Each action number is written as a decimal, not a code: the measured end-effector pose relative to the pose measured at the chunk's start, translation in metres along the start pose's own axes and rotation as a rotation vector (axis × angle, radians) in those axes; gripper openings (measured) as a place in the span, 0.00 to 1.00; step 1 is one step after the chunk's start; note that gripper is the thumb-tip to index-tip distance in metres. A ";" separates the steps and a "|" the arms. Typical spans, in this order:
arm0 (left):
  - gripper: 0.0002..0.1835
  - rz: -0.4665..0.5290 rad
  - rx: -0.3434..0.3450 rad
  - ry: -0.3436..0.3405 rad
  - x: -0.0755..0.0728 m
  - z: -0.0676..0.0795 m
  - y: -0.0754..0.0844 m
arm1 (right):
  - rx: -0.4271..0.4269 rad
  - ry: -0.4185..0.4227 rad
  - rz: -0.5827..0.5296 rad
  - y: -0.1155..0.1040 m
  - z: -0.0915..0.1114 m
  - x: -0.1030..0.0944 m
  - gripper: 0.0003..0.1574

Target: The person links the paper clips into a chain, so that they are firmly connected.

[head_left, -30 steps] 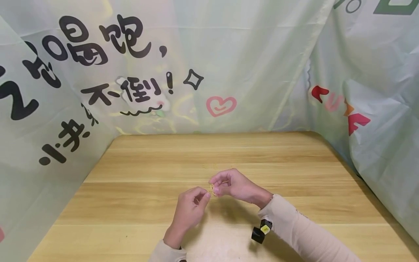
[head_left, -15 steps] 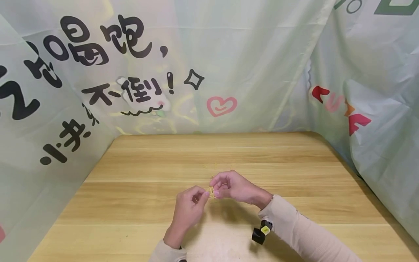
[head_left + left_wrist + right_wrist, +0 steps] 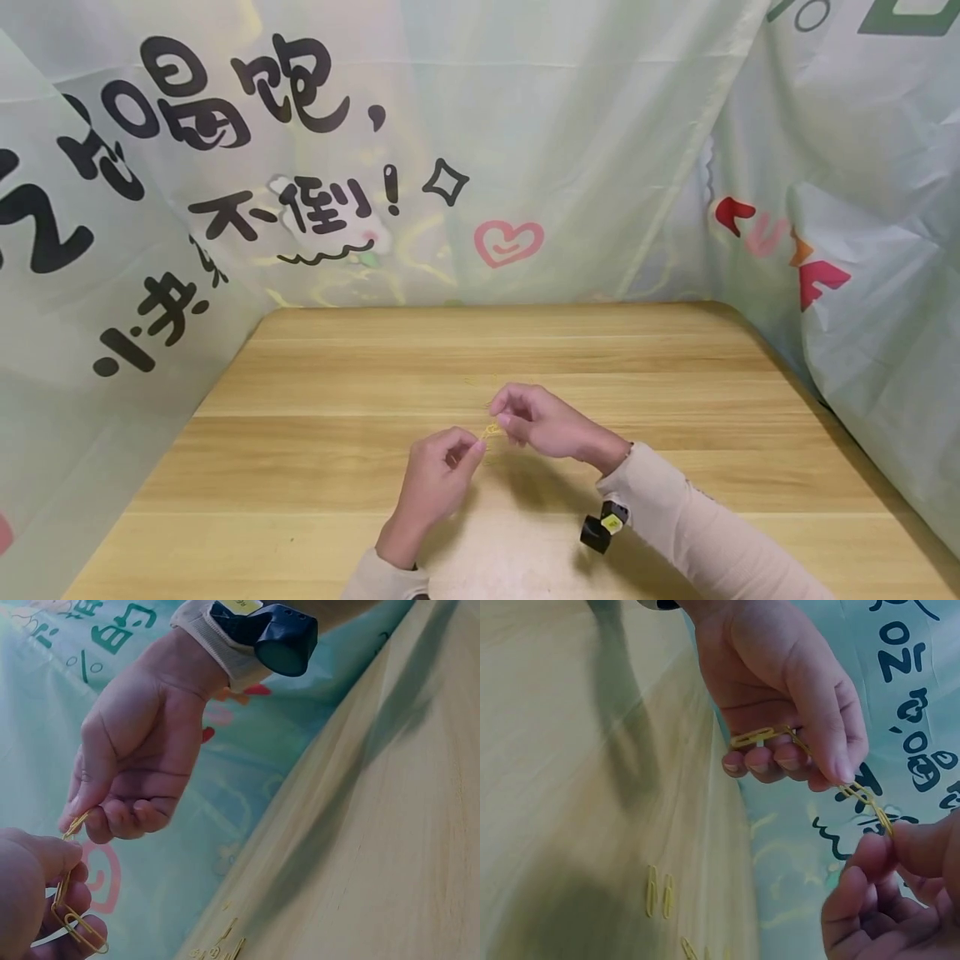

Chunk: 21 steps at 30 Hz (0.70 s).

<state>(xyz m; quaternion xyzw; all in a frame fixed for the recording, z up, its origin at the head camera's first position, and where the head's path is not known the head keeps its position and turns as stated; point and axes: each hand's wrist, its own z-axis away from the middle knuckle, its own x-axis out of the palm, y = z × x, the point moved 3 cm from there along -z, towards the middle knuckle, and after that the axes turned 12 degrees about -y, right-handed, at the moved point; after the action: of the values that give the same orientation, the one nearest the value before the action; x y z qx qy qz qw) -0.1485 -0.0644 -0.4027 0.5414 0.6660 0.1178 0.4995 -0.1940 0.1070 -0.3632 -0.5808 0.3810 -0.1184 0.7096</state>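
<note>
Over the middle of the table, my left hand pinches a short chain of gold paper clips between thumb and forefinger. In the left wrist view, linked clips trail across the curled fingers of that hand. My right hand, just to the right and slightly farther away, pinches a paper clip at the chain's other end. The linked clips span the small gap between both sets of fingertips. Exactly how the clip in the right fingers joins the chain is too small to tell.
Loose gold paper clips lie on the wooden table, several of them beyond the hands. A printed fabric curtain borders the table at the back and sides. A small black camera is strapped to the right wrist.
Over the last half second my right hand has shifted slightly up and right, away from the left fingertips. More of the chain now shows between the hands. The left hand has barely moved.
</note>
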 end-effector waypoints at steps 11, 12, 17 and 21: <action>0.04 -0.014 -0.054 -0.121 0.004 0.001 0.002 | -0.131 0.092 0.089 -0.009 -0.002 -0.004 0.03; 0.05 -0.018 -0.062 -0.128 0.004 0.001 0.002 | -0.134 0.090 0.095 -0.009 -0.002 -0.004 0.03; 0.07 -0.019 -0.080 -0.139 0.004 0.001 0.002 | -0.119 0.077 0.116 -0.010 -0.002 -0.004 0.05; 0.11 0.024 -0.089 -0.101 0.004 0.001 0.000 | -0.125 0.065 0.128 -0.010 -0.004 -0.002 0.03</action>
<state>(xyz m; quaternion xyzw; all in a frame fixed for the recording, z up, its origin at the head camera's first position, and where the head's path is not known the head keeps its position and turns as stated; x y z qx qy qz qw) -0.1472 -0.0610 -0.4050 0.5318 0.6276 0.1259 0.5544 -0.1952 0.1026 -0.3530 -0.5942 0.4467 -0.0678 0.6654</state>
